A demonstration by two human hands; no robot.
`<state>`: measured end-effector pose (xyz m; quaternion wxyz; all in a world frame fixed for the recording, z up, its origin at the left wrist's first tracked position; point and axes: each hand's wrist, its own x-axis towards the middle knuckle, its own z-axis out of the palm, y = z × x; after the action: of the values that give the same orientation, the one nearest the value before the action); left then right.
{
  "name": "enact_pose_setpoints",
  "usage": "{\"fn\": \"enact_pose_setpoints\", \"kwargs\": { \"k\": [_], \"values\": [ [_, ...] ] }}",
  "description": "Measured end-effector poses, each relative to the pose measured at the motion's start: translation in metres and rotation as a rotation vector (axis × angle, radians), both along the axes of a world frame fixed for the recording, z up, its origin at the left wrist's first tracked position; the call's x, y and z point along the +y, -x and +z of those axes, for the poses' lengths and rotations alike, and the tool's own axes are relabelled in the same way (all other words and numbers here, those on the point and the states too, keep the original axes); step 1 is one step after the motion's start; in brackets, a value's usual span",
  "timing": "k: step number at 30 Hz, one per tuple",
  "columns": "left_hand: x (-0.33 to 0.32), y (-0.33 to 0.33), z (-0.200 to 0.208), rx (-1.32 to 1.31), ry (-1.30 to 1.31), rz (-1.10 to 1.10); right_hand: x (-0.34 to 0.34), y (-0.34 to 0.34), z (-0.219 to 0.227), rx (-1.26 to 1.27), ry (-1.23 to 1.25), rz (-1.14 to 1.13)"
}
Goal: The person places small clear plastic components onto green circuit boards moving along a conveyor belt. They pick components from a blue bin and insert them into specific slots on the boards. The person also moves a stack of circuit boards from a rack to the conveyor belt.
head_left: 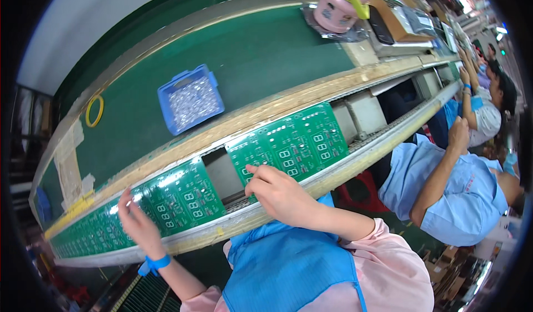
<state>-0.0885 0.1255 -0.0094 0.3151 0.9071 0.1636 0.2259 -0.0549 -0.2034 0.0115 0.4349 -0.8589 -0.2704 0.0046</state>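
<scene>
My right hand [282, 196] is closed, its thumb and fingers pinched together over the near left part of a green circuit board panel [311, 137]. Whatever lies between those fingertips is too small to make out. My left hand [139, 227], with a blue strap [157, 262] round its wrist, is open above another green circuit board panel [176, 203], fingers stretched toward its far edge. White digit displays stand on both panels. A gap separates the two on the conveyor rails. Beyond them, a blue bin [201, 121] holds many small clear parts [191, 99].
A wooden ledge [288, 101] borders the green bench [266, 51]. On the bench lie a yellow ring [94, 111] and a pink container [338, 7] with a yellow-green handle. Co-worker in light blue [461, 195] sits to the right along the near rail [402, 124].
</scene>
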Motion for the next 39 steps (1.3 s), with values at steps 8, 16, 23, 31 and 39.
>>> {"fn": "enact_pose_setpoints", "kwargs": {
  "k": [8,16,23,31,39],
  "values": [
    [0.251,0.089,-0.074,0.153,-0.491,0.359,-0.010,0.008,-0.009,-0.019,0.026,-0.052],
    [0.229,0.051,-0.034,0.356,-0.514,0.618,-0.010,0.012,-0.014,-0.029,0.055,-0.053],
    [0.193,0.042,-0.024,0.483,-0.509,0.632,-0.008,0.012,-0.020,-0.064,-0.012,-0.091],
    [0.236,0.061,-0.056,0.437,-0.457,0.412,-0.015,0.007,-0.008,0.042,-0.027,-0.037],
    [0.069,0.013,0.038,-0.031,-0.403,0.229,-0.042,-0.032,0.014,0.096,-0.139,-0.066]
  ]
}}
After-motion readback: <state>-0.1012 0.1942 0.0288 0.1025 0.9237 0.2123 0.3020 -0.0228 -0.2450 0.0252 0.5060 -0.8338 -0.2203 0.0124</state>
